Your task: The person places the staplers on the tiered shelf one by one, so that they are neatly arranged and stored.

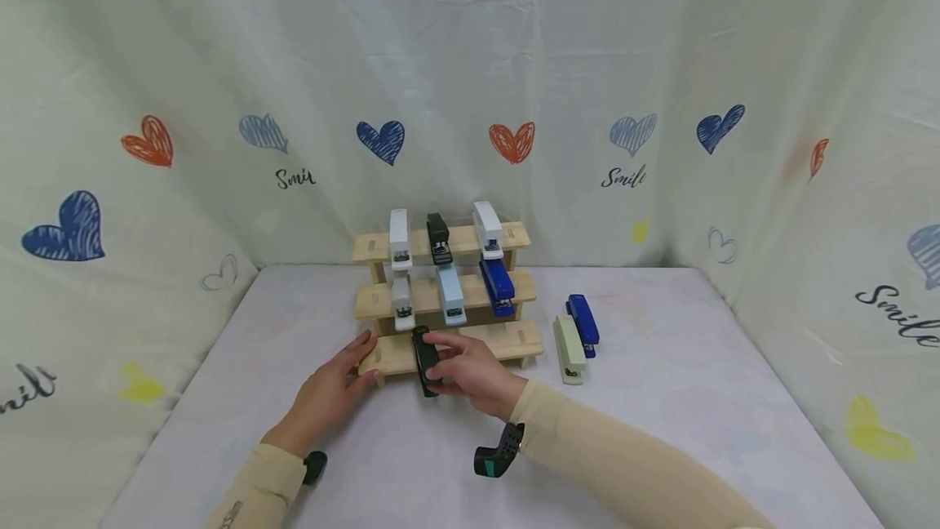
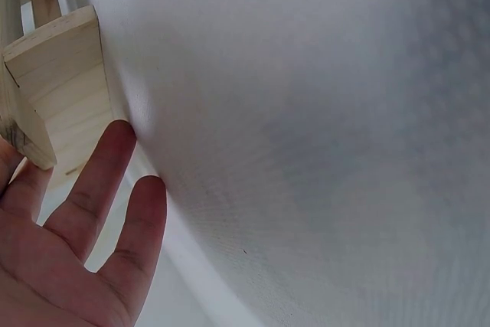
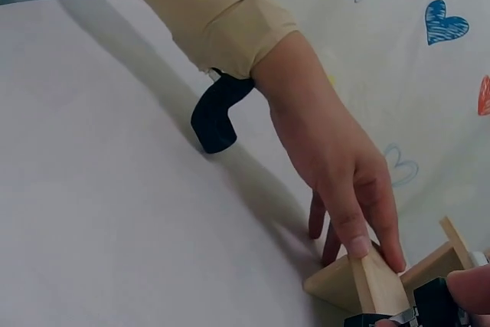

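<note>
A wooden three-step stand (image 1: 517, 341) sits near the middle of the table. My left hand (image 1: 323, 398) holds the left end of its lowest step, thumb at the front corner and fingers at the back; the left wrist view shows two fingers (image 2: 88, 197) stretched out beside the wood. At the lowest step, my right hand (image 1: 473, 370) pinches a black stapler (image 1: 421, 353), which lies lengthwise across the board with its near end past the front edge. Part of this stapler (image 3: 436, 304) and the right thumb (image 3: 471, 289) show at the right wrist view's lower corner.
The top step carries a white stapler (image 1: 400, 235), a black one and another white one. On the middle step are a greyish-white stapler (image 1: 402, 300), a light blue one and a dark blue one. Right of the stand, a pale green stapler (image 1: 569, 341) lies beside a blue stapler (image 1: 582, 321).
</note>
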The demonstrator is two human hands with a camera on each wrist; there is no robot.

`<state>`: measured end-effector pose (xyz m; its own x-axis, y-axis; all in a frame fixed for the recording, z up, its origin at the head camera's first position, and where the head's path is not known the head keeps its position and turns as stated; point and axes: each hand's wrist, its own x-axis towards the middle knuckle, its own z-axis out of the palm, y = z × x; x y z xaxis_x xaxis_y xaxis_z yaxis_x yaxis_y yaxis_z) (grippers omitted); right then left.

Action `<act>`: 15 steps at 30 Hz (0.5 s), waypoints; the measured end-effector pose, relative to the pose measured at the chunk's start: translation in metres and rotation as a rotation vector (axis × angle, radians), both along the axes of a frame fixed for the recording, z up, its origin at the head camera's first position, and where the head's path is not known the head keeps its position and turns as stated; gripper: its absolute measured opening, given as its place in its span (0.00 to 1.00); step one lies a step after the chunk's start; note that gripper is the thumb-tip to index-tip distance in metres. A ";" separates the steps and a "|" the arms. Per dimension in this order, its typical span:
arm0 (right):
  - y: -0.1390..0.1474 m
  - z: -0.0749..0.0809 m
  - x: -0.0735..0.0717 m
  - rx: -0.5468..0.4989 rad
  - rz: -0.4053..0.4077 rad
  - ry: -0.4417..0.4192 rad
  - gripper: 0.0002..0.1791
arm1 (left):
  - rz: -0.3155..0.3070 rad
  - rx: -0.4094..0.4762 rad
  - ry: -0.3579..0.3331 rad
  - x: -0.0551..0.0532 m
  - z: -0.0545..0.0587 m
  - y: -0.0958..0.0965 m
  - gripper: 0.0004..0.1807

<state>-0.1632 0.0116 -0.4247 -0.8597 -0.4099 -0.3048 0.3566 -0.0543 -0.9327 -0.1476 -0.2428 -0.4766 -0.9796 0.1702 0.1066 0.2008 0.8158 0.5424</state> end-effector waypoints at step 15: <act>-0.020 -0.004 -0.002 -0.020 -0.033 0.011 0.34 | 0.019 -0.006 -0.027 0.000 0.002 0.001 0.36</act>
